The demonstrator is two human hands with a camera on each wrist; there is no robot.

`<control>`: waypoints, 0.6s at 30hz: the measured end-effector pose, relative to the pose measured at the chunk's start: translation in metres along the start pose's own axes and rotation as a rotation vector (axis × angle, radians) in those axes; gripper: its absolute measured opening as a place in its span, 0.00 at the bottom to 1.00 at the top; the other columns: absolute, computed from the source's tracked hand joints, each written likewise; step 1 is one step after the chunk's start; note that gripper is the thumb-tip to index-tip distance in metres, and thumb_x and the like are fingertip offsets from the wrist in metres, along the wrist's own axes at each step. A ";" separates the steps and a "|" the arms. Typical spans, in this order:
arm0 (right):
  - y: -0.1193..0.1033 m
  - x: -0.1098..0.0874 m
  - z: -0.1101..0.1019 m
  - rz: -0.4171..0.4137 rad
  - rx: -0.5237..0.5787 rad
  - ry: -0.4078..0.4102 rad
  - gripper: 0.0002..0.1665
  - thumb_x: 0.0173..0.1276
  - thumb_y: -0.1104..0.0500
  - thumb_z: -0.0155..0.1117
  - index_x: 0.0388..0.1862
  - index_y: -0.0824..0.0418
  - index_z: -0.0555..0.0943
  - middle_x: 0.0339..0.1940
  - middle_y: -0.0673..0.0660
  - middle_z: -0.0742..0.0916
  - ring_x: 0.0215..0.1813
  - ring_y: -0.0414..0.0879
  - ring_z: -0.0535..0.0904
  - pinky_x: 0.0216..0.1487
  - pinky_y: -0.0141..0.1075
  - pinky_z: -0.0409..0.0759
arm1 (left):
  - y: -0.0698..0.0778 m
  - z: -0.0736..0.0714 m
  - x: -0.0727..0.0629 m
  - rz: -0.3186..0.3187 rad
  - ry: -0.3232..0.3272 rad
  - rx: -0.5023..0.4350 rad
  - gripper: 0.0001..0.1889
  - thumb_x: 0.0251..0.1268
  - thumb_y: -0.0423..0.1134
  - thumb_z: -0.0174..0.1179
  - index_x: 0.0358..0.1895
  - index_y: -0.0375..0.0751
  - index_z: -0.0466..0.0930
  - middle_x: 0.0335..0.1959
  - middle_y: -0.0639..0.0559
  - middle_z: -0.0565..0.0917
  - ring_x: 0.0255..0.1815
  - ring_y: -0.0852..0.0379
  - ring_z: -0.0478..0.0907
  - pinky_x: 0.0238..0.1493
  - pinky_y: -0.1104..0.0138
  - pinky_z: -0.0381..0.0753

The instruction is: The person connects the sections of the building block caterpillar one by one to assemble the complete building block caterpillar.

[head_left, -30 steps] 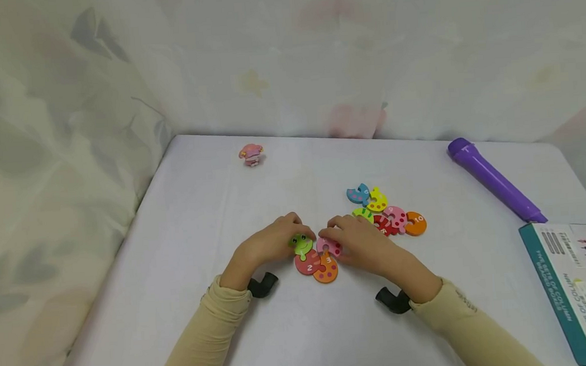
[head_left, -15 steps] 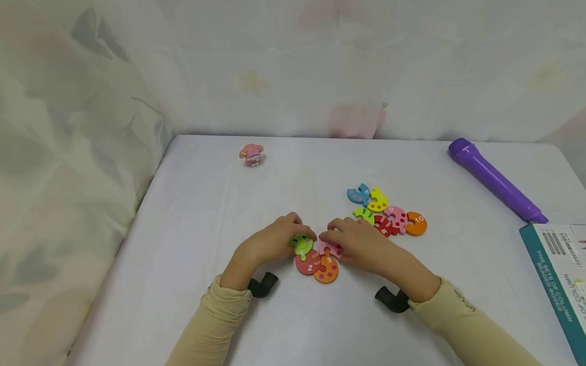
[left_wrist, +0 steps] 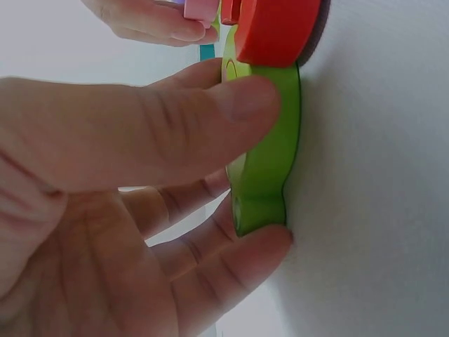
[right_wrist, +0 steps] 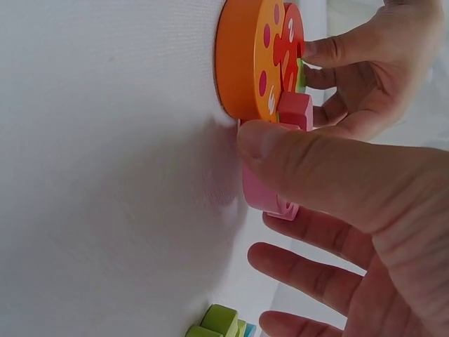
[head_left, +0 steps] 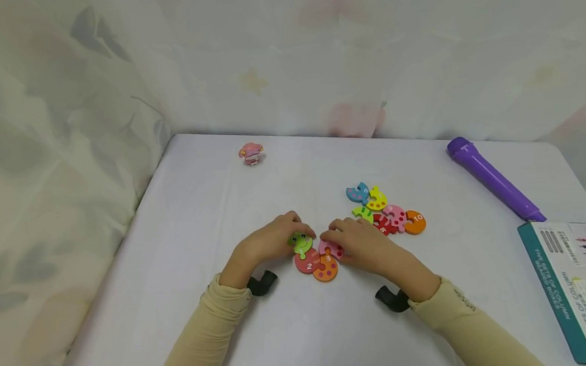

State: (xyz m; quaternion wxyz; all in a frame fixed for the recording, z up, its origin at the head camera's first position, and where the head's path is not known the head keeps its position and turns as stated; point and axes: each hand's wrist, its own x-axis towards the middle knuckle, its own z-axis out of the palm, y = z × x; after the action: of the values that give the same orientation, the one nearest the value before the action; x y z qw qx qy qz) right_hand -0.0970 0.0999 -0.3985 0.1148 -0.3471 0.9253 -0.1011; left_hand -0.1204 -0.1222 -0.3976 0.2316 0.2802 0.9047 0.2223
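My left hand (head_left: 276,239) grips the green frog-face puzzle piece (head_left: 303,245), its thumb on the near side and fingers around the far edge in the left wrist view. Joined to that piece is a red piece marked 2 (head_left: 306,262), followed by an orange spotted piece marked 3 (head_left: 327,270). With thumb and fingers, my right hand (head_left: 362,247) pinches a pink spotted piece (right_wrist: 263,188) against the orange one. The hand hides part of the pink piece, and how fully it interlocks I cannot tell. All these pieces lie on the white tabletop.
Behind the right hand lie several loose puzzle pieces, among them a blue one (head_left: 357,193), a yellow one (head_left: 376,199) and an orange 10 (head_left: 415,222). A pink figurine (head_left: 251,153) stands far left. A purple microphone-shaped toy (head_left: 494,179) and a box (head_left: 577,294) are at right.
Very little differs. The right fingertips and the pink piece sit a touch further right and nearer; the left hand holds the green piece in the same spot.
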 end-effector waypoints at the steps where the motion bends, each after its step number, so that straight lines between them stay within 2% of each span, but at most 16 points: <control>1: 0.000 0.000 -0.001 -0.001 -0.004 -0.005 0.32 0.51 0.51 0.73 0.57 0.50 0.76 0.52 0.54 0.79 0.54 0.49 0.74 0.54 0.48 0.71 | 0.000 0.000 0.000 -0.002 0.000 -0.002 0.20 0.56 0.29 0.62 0.50 0.54 0.80 0.45 0.53 0.71 0.48 0.55 0.68 0.47 0.65 0.72; 9: -0.001 0.001 -0.004 -0.011 -0.036 -0.023 0.32 0.50 0.50 0.73 0.57 0.50 0.76 0.52 0.54 0.79 0.53 0.50 0.74 0.53 0.47 0.72 | 0.001 -0.002 0.000 -0.014 -0.007 -0.009 0.20 0.56 0.29 0.61 0.51 0.53 0.80 0.45 0.52 0.71 0.48 0.55 0.68 0.47 0.65 0.72; 18: -0.006 0.003 -0.003 0.009 -0.078 -0.025 0.33 0.47 0.49 0.75 0.55 0.52 0.77 0.47 0.54 0.80 0.50 0.49 0.74 0.51 0.47 0.72 | -0.001 -0.001 0.001 -0.010 -0.009 -0.010 0.20 0.55 0.29 0.61 0.50 0.53 0.80 0.46 0.52 0.71 0.49 0.55 0.68 0.47 0.65 0.71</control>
State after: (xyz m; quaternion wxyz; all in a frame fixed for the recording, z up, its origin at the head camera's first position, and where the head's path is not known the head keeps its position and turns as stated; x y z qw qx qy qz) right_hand -0.0966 0.0942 -0.3941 0.1134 -0.3483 0.9286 -0.0600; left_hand -0.1221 -0.1227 -0.3979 0.2381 0.2757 0.9038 0.2245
